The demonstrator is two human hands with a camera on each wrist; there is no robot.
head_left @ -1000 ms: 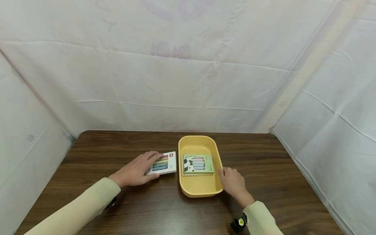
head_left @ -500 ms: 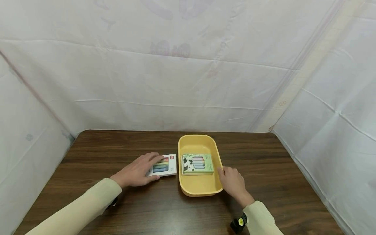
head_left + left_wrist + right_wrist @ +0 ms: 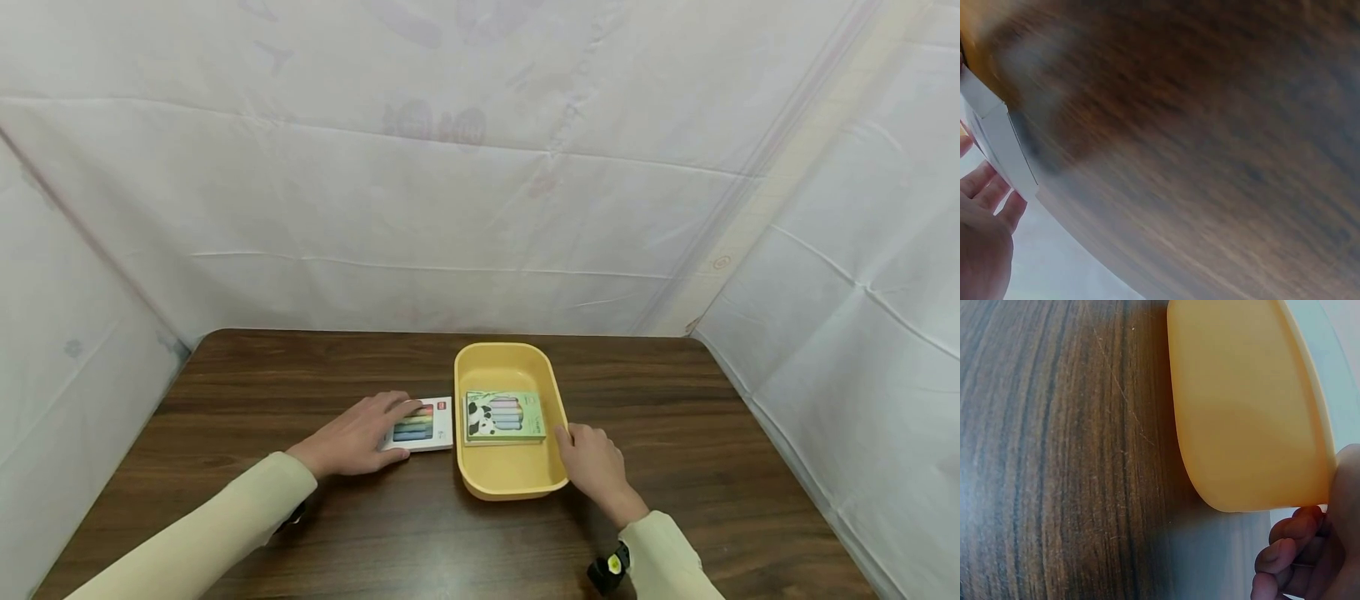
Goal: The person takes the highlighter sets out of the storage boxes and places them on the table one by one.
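My left hand (image 3: 360,437) grips a flat white box (image 3: 442,423), its thumb along the near side and its fingers over the top and far side. Rainbow-coloured sticks, like crayons, show through the box's window. The box lies right at the left wall of a yellow plastic bin (image 3: 510,475). In the left wrist view, fingertips press against the white box (image 3: 1013,153). My right hand (image 3: 597,468) holds the bin's right rim, thumb at the top edge. Seen from the right wrist, its fingers curl by the corner of the yellow bin (image 3: 1247,412).
Inside the bin lies a green box (image 3: 528,414) with a panda and pastel pens printed on it, over another thin pack whose edge shows. A dark wood-grain table (image 3: 660,400) carries everything. White sheets (image 3: 450,208) hang behind and at both sides.
The white box has turned slightly straighter and shifted a little toward the bin, with my left hand moving along. My right hand keeps its hold on the rim.
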